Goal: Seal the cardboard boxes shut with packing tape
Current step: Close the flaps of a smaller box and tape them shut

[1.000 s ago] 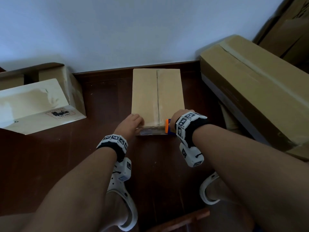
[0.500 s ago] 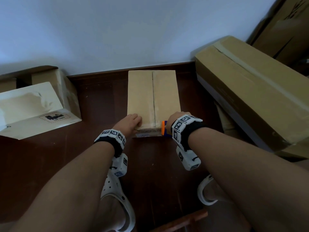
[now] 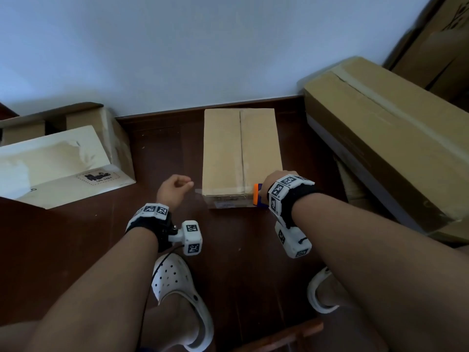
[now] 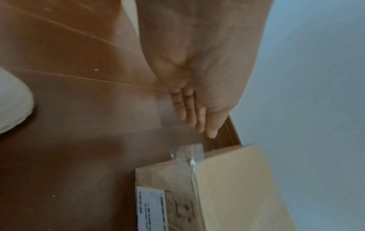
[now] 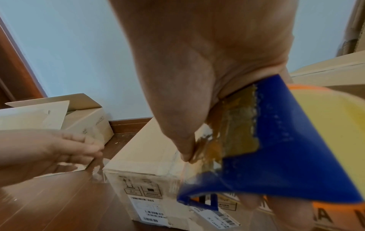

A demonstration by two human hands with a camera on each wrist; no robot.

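Our small tan cardboard box (image 3: 241,153) sits on the dark wooden floor (image 3: 76,250) at twelve o'clock. Our right hand (image 3: 279,180) grips the blue-and-orange tape dispenser (image 5: 276,140) at its near edge. Our left hand (image 3: 175,191), at nine o'clock, hangs relaxed, holding nothing. The clear tape looks thin and clingy, so we would judge its loose end best pinched by the edges.

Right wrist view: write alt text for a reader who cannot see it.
A right hand grips a blue tape dispenser at the near corner of a closed cardboard box on a dark wood floor. The left hand hovers just left of the box, and an open box stands behind by a pale wall.
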